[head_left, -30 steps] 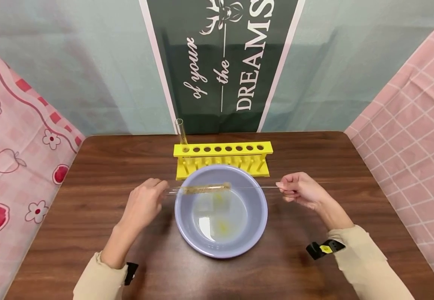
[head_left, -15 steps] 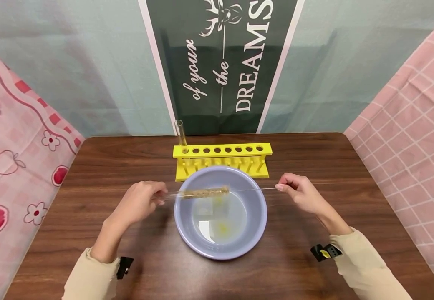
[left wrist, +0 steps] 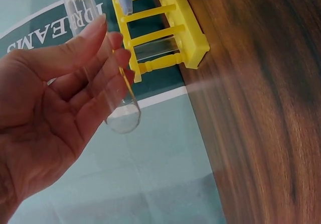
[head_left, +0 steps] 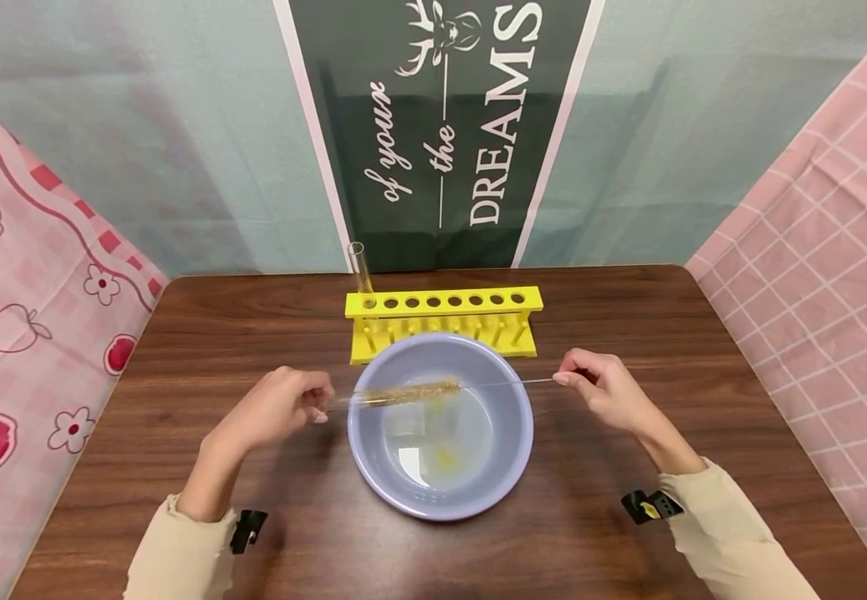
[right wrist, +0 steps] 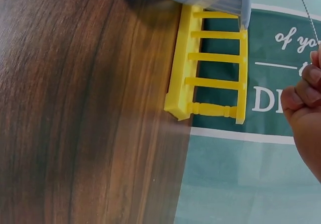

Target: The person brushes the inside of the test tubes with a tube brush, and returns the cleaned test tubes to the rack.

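My left hand [head_left: 283, 404] grips a clear glass test tube [left wrist: 120, 116] near its rounded end, fingers and thumb around the glass. A test tube brush [head_left: 422, 389] with tan bristles reaches into the tube; how far in is hard to tell, as the glass is blurred in the head view. The thumb and fingers of my right hand [head_left: 609, 392] pinch the end of the brush's twisted wire handle [right wrist: 307, 8]. Tube and brush lie in one line above a lavender basin [head_left: 514, 467] of water, the left end slightly lower.
Behind the basin stands a yellow test tube rack [head_left: 444, 302] with a row of holes. Another glass test tube [head_left: 361, 267] stands upright in its leftmost hole. Yellowish patches show in the basin's water. The wooden table [head_left: 576, 542] ends at a hanging cloth backdrop.
My left hand has moved a little left and down, tilting the tube and brush lower at the left. My right hand keeps its pinch on the wire and has barely moved.
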Demonstrator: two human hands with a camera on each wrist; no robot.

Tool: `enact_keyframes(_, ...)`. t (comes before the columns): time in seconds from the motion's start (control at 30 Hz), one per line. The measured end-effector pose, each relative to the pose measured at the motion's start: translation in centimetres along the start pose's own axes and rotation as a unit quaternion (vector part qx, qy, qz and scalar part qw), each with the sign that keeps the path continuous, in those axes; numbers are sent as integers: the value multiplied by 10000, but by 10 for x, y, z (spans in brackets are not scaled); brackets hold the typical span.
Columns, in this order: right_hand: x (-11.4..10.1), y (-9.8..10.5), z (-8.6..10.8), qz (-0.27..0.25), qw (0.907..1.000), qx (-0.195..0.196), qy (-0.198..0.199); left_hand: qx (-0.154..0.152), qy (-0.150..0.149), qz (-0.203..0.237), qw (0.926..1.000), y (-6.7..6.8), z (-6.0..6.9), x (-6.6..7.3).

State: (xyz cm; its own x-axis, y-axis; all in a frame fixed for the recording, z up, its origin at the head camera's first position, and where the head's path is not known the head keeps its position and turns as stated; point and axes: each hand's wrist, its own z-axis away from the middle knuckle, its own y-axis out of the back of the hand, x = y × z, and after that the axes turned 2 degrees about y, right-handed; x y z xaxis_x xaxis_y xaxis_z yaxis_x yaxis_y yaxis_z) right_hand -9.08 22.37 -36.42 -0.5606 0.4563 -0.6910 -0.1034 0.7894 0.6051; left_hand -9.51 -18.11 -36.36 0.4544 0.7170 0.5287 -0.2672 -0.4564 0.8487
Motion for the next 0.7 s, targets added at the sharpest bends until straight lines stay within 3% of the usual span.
enact_keyframes(0.1,2,0,1,-74,9999,-34,-127,-60,27,22,10000,0,0,0)
enact_keyframes(0.2,12,1,3,-242,9984,-93,-497,130,17,-164,9998,-2,-1,0)
enact_keyframes(0.33,31,1,7,-612,9932,-222,-966,665,-56,-635,9957,-6,-2,0)
enact_keyframes(0.47,38,1,7,-1259,9806,-351,-1461,1304,-96,-1073,9856,-10,-2,0)
enact_keyframes(0.57,38,1,7,-2292,9539,-501,-1871,1709,-74,-1333,9762,-14,0,-1)
enact_keyframes(0.7,37,2,5,-3711,8950,-774,-2351,2003,-55,-1522,9678,-19,3,-1)
